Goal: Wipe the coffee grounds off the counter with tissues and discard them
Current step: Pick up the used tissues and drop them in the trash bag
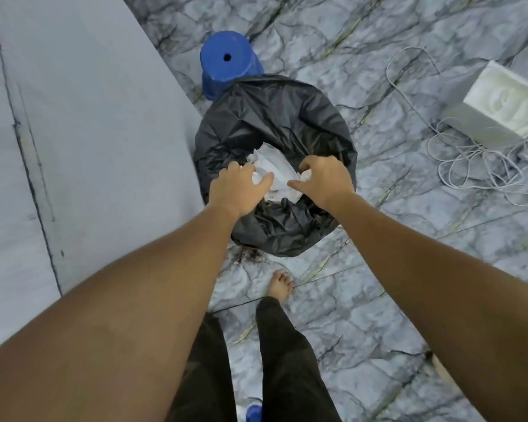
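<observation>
- Head view: both hands reach out over a bin lined with a black bag (275, 117) that stands on the marble-patterned floor (378, 86), just beside the edge of the grey tabletop (83, 117).
- The left hand (237, 190) has its fingers curled round one side of a crumpled bunch of white tissues (276, 173); the right hand (325, 181) pinches the other side, with a small wad showing at its fingertips.
- The tissues sit over the bag's mouth, between the two hands; whether they already rest on the bag's contents or hang above them cannot be told.
- Judged from this, the wiping seems done and the discarding is in hand: what is left is to let go so the tissues drop fully into the bag.
- No coffee grounds are visible on the part of the tabletop in view; the rest of it lies outside the picture, so whether it is fully clean cannot be told.
- A dark speckled patch (247, 254) lies on the floor at the foot of the bin; what it is cannot be told.
- Behind the bin stands a blue stool (226, 60); to the right, well apart, lie a white box (500, 102) and loose cable (470, 166).
</observation>
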